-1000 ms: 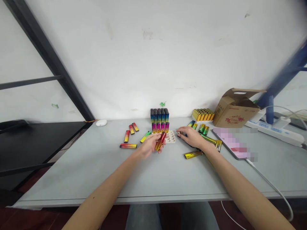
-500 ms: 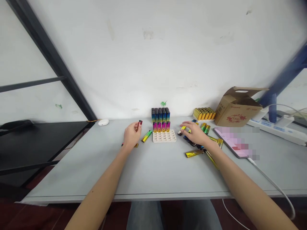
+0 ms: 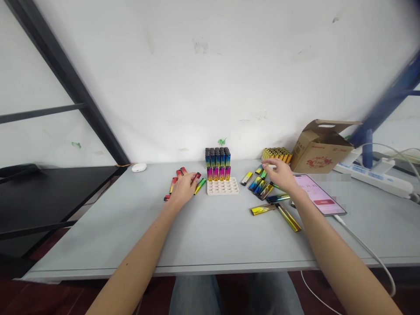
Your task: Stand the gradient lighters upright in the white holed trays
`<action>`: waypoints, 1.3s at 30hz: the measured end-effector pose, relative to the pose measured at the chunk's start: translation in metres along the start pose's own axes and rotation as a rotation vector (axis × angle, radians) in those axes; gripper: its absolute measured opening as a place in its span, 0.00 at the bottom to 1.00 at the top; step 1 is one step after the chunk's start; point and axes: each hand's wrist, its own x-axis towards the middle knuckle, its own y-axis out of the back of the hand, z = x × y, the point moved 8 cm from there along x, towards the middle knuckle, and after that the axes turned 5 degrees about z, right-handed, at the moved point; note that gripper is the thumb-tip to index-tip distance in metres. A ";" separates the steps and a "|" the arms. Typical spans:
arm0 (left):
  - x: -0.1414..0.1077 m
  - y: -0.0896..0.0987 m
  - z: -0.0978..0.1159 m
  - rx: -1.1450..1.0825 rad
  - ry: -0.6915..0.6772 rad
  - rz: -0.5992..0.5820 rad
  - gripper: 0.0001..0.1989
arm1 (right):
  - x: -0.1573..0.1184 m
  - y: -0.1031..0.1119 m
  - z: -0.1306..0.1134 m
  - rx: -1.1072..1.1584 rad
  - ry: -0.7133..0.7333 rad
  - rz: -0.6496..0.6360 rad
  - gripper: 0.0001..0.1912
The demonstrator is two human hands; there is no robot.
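My left hand [image 3: 183, 189] is closed, its fingers on a red lighter [image 3: 197, 176] just left of the white holed tray [image 3: 223, 191]. A green and yellow lighter [image 3: 200, 187] lies beside those fingertips. Several red and orange lighters [image 3: 173, 185] lie around the back of the same hand. In the tray's rear row stand several magenta and gold lighters [image 3: 221, 173]; its front holes are bare. My right hand [image 3: 280, 173] hovers with bent, parted fingers over a loose pile, closest to a green lighter [image 3: 263, 174]. Blue and yellow lighters [image 3: 255, 183] lie just in front of it.
A block of upright blue lighters [image 3: 218, 156] stands behind the tray, and gold ones [image 3: 277, 154] stand at the back right. Beyond are a cardboard box [image 3: 320, 155], a power strip [image 3: 377, 178] and a phone [image 3: 323, 197] on a cable. A white case [image 3: 139, 167] lies far left.
My left hand has moved slightly right and turned lower with the red lighter, uncovering lighters behind it. My right hand has shifted right and back, showing more of the pile.
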 end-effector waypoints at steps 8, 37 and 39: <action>0.001 -0.005 -0.001 0.079 -0.071 -0.045 0.16 | -0.004 -0.017 0.006 -0.151 0.040 -0.149 0.17; -0.004 0.001 0.017 0.145 -0.149 0.064 0.13 | -0.018 -0.042 -0.015 -0.226 0.117 -0.326 0.17; -0.005 0.000 0.018 0.164 -0.142 0.056 0.13 | -0.019 -0.042 -0.020 -0.230 0.122 -0.329 0.18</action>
